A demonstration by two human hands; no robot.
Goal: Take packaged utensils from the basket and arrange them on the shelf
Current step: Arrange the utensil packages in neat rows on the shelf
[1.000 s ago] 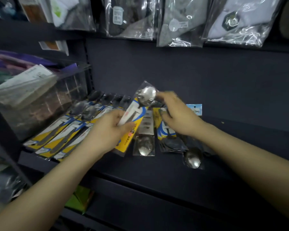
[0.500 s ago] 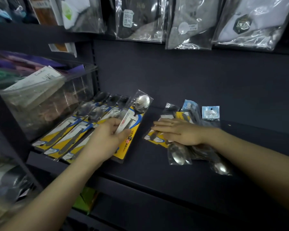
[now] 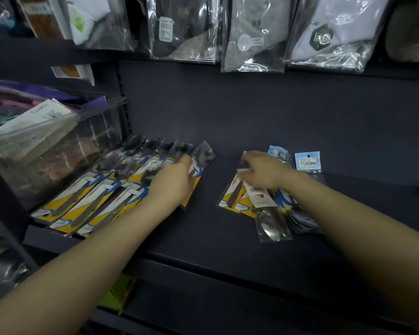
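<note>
A row of yellow-and-blue packaged spoons (image 3: 99, 201) lies slanted at the left of the dark shelf (image 3: 215, 240). My left hand (image 3: 173, 182) rests on the rightmost pack of that row (image 3: 200, 163), pressing it flat with fingers curled over it. To the right, a loose pile of packaged utensils (image 3: 264, 204) lies on the shelf, with a clear-wrapped spoon (image 3: 272, 226) sticking out toward me. My right hand (image 3: 261, 169) lies on top of that pile and grips its upper packs. The basket is out of view.
A clear plastic bin (image 3: 53, 153) of packaged goods stands left of the spoon row. Bagged socks (image 3: 252, 37) hang above from the upper shelf. A small blue-labelled packet (image 3: 307, 162) lies behind the pile. Bare shelf surface stretches between the two groups and along the front edge.
My left hand has laid the raised spoon pack down at the right end of the row. My right hand slid the loose pile to the right and stays on it.
</note>
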